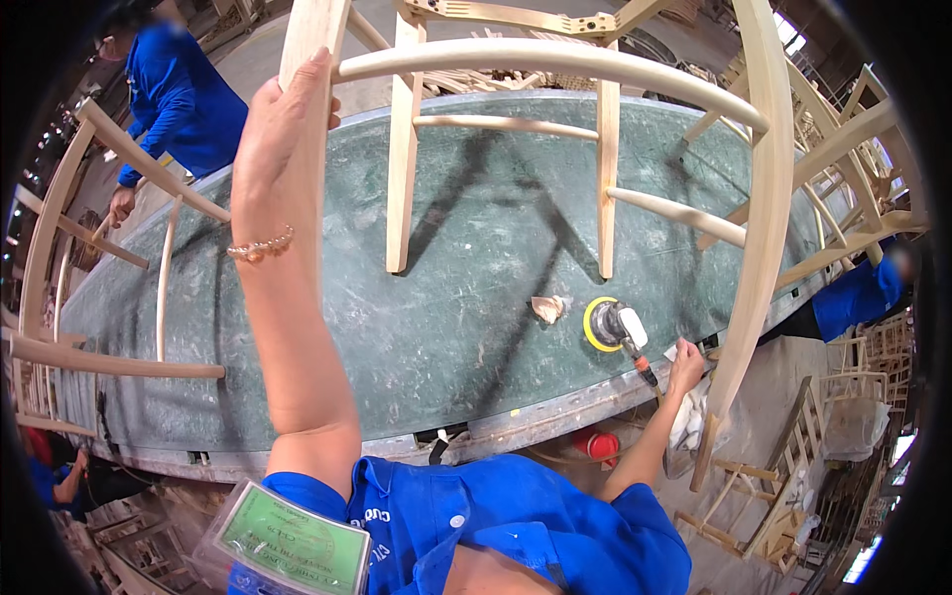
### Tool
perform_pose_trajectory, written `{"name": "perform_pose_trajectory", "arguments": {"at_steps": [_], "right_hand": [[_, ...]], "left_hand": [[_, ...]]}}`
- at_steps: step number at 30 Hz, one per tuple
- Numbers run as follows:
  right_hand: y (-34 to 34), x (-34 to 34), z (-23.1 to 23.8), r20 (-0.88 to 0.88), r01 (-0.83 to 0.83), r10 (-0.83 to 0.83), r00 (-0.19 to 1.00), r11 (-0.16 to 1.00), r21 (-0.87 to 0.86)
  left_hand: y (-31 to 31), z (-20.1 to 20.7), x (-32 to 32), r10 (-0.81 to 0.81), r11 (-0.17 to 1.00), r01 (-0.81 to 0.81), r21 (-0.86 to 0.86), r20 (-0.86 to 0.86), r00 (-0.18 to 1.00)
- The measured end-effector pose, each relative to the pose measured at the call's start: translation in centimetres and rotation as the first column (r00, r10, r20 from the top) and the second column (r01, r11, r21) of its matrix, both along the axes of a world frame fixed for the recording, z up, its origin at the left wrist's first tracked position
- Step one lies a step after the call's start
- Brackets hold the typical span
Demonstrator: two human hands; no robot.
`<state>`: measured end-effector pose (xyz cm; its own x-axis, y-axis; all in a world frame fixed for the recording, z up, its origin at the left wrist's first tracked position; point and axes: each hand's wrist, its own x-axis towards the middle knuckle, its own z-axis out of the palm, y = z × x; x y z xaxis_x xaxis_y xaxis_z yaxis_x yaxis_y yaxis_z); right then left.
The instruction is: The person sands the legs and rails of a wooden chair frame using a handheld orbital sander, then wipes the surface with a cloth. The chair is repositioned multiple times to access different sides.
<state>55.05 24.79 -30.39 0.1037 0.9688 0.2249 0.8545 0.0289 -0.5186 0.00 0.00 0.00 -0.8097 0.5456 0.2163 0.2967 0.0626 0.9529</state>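
1. Reference: 12 o'clock is the top edge of the view.
2. Chair: the bare-wood chair (pixel 607 169) occupies the upper centre, over the green table (pixel 446 347), spreading from 11 to 3 o'clock.
3. Left hand: the left hand (pixel 273 134) is clamped on the near-left post (pixel 313 188), thumb along its face, fingertips around the far edge.
4. Post axis: roughly 12 to 6 o'clock, alongside the forearm.
5. Key relation: from the left-hand grip, the chair's body lies toward 3 o'clock; the curved rail (pixel 555 58) leaves the post just beside the thumb and bows across to the right leg (pixel 772 198).
6. Right hand: the right hand (pixel 686 369) has curled fingers at a small pale piece (pixel 670 352); whether they pinch it cannot be told.
7. Right leg: long axis about 1 to 7 o'clock, at the right hand's 3 o'clock. The right hand is the nearer to this leg.
8. Sander: the yellow-rimmed sander (pixel 610 325) rests on the table, at the right hand's 10 o'clock.
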Motion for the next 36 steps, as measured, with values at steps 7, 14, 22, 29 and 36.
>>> {"name": "perform_pose_trajectory", "arguments": {"at_steps": [7, 14, 22, 29, 36], "right_hand": [[-1.9, -3.7, 0.6, -0.327, -0.252, 0.243, 0.913, 0.968, 0.014], [-5.5, -9.2, -0.7, 0.421, -0.484, 0.449, 0.788, 0.875, -0.028], [-2.5, -11.8, 1.2, 0.295, -0.359, 0.479, 0.827, 0.853, -0.378], [-3.8, -12.2, -0.4, 0.132, -0.318, 0.357, 0.925, 0.915, -0.248], [-4.2, -13.0, -0.5, 0.091, -0.220, 0.250, 0.964, 0.942, -0.252]], "left_hand": [[0.1, -0.1, -0.4, 0.016, 0.997, -0.022, 0.073, 0.081, 0.997], [0.2, 0.6, -0.6, 0.002, 1.000, -0.003, -0.028, -0.008, 1.000], [-1.9, 0.4, 2.4, 0.027, 0.997, -0.030, 0.076, 0.041, 0.999], [-6.0, -0.7, 7.6, 0.117, 0.981, -0.131, 0.141, 0.107, 0.987], [-9.0, -1.8, 10.4, 0.088, 0.970, -0.092, 0.226, 0.028, 0.996]]}}
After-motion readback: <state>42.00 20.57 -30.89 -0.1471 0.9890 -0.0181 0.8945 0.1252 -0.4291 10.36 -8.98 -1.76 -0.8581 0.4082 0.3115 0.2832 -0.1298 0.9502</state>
